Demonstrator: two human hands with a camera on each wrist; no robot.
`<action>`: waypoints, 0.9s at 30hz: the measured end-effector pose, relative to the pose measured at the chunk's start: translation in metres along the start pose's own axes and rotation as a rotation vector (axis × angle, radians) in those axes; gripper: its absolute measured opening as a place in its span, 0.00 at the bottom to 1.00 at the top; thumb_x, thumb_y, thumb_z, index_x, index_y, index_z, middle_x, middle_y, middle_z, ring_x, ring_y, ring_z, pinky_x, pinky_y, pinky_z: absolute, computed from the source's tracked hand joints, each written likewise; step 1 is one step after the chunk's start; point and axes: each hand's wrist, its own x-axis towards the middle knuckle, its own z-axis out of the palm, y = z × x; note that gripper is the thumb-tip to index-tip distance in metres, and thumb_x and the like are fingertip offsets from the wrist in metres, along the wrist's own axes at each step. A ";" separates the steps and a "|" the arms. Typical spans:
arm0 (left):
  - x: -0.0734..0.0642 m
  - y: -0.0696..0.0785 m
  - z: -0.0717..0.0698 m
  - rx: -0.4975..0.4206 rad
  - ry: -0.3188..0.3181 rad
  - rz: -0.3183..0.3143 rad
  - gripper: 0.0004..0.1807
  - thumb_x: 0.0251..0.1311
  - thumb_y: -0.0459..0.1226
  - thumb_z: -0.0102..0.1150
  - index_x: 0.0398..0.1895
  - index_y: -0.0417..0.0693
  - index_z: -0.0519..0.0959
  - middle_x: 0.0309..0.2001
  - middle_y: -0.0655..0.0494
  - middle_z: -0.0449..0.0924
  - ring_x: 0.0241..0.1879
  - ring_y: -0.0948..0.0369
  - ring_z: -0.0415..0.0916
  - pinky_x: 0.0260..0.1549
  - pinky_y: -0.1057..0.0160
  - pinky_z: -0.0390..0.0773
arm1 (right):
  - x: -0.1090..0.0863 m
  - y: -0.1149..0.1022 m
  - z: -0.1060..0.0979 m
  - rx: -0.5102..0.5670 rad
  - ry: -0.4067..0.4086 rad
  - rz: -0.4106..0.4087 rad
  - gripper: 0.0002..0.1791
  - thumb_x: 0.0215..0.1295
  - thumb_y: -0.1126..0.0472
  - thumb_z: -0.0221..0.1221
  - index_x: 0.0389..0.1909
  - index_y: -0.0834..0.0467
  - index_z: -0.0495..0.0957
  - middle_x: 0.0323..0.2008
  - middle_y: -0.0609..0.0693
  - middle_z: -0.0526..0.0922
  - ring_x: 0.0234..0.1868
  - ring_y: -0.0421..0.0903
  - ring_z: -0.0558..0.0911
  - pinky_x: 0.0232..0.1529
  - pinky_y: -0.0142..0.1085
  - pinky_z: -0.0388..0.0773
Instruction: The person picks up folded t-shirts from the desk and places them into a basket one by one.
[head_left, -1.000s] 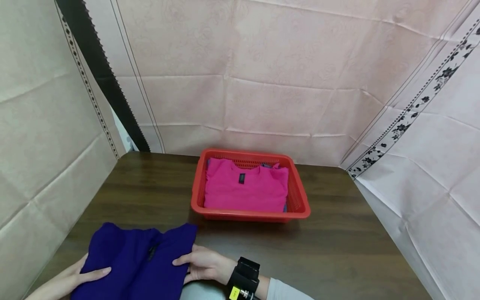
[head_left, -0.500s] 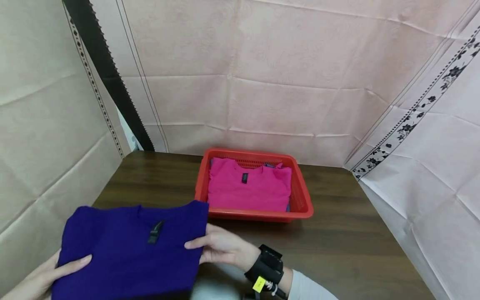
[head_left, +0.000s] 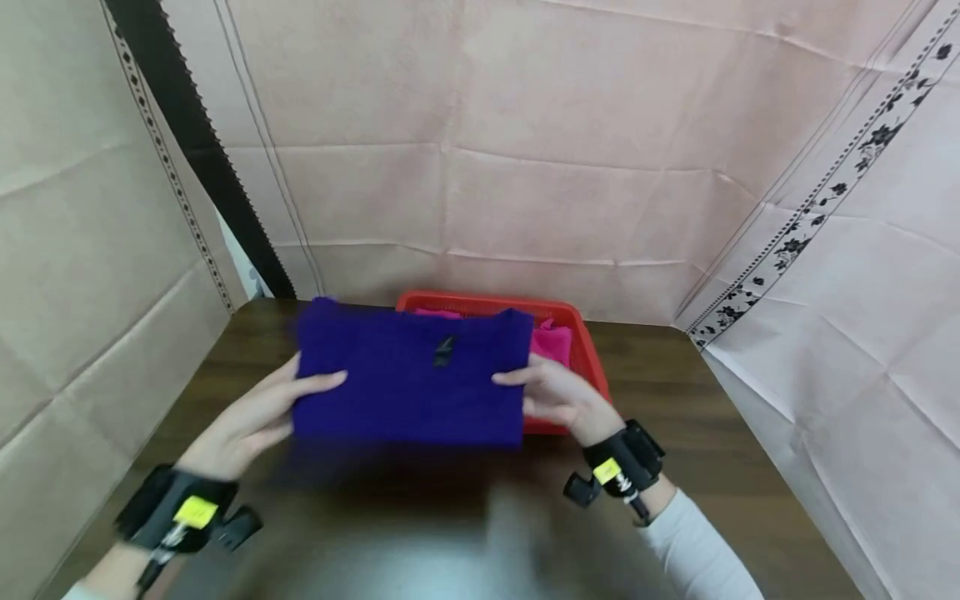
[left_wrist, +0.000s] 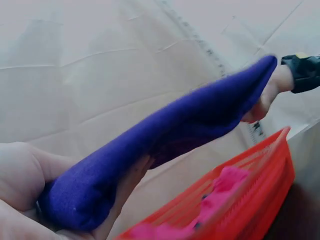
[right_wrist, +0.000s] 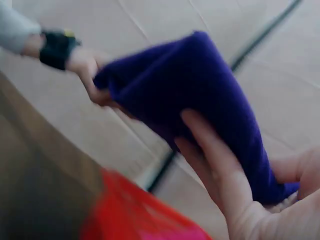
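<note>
A folded purple-blue shirt with a dark neck label hangs in the air between both hands, in front of and partly over the red basket. My left hand grips its left edge, thumb on top and fingers underneath. At the opposite edge, my right hand pinches the cloth the same way. In the right wrist view the fingers lie along the shirt's underside. A folded pink shirt lies in the basket, mostly hidden behind the held shirt; the left wrist view shows the basket below the cloth.
The basket stands toward the back of a brown wooden table. Pale patterned cloth sheets hang behind the table and on both sides. Each wrist bears a black strap with a small camera.
Both hands have carried the purple-blue shirt from the lower left, forward and to the right, to the basket. The pink shirt, earlier in full view, is now mostly covered.
</note>
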 end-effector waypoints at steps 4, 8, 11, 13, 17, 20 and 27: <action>0.057 0.014 0.032 -0.273 -0.047 -0.023 0.44 0.61 0.40 0.55 0.73 0.68 0.39 0.72 0.51 0.49 0.63 0.52 0.59 0.59 0.51 0.68 | -0.007 -0.026 -0.037 -0.056 0.210 0.001 0.23 0.65 0.68 0.49 0.60 0.54 0.60 0.45 0.51 0.82 0.47 0.48 0.79 0.41 0.42 0.82; 0.107 0.013 0.058 -0.318 -0.111 0.027 0.42 0.63 0.34 0.51 0.73 0.64 0.38 0.69 0.46 0.54 0.58 0.51 0.66 0.46 0.58 0.79 | -0.004 -0.035 -0.069 -0.171 0.397 0.008 0.26 0.64 0.64 0.50 0.61 0.54 0.55 0.48 0.51 0.77 0.47 0.49 0.78 0.42 0.43 0.81; 0.138 0.003 0.069 -0.312 -0.084 0.007 0.43 0.63 0.32 0.50 0.73 0.65 0.38 0.69 0.47 0.54 0.58 0.51 0.66 0.44 0.59 0.79 | 0.002 -0.037 -0.089 -0.215 0.470 -0.002 0.29 0.65 0.65 0.49 0.66 0.52 0.53 0.57 0.54 0.70 0.54 0.51 0.74 0.50 0.46 0.77; 0.154 -0.007 0.071 -0.298 -0.047 -0.029 0.43 0.63 0.32 0.49 0.73 0.67 0.38 0.70 0.47 0.54 0.59 0.50 0.65 0.47 0.56 0.77 | 0.008 -0.035 -0.100 -0.238 0.494 -0.010 0.32 0.66 0.66 0.48 0.70 0.52 0.50 0.64 0.57 0.64 0.59 0.53 0.69 0.57 0.51 0.71; 0.173 -0.024 0.073 -0.282 0.009 -0.112 0.44 0.63 0.29 0.46 0.73 0.64 0.34 0.71 0.45 0.50 0.61 0.48 0.61 0.58 0.49 0.68 | 0.021 -0.028 -0.115 -0.320 0.537 -0.014 0.37 0.65 0.71 0.45 0.73 0.51 0.44 0.70 0.59 0.53 0.64 0.55 0.61 0.65 0.54 0.59; 0.180 -0.029 0.077 -0.249 0.003 -0.154 0.46 0.62 0.27 0.42 0.73 0.59 0.26 0.73 0.42 0.43 0.64 0.46 0.55 0.64 0.45 0.59 | 0.023 -0.022 -0.118 -0.521 0.625 -0.032 0.41 0.62 0.73 0.46 0.73 0.47 0.43 0.69 0.61 0.55 0.50 0.53 0.70 0.57 0.46 0.69; 0.171 -0.014 0.087 0.561 0.208 0.080 0.49 0.61 0.32 0.48 0.70 0.43 0.21 0.72 0.35 0.27 0.69 0.41 0.35 0.66 0.41 0.48 | 0.010 -0.013 -0.103 -1.343 0.658 -0.298 0.39 0.58 0.69 0.56 0.71 0.55 0.52 0.68 0.66 0.57 0.65 0.59 0.59 0.61 0.57 0.63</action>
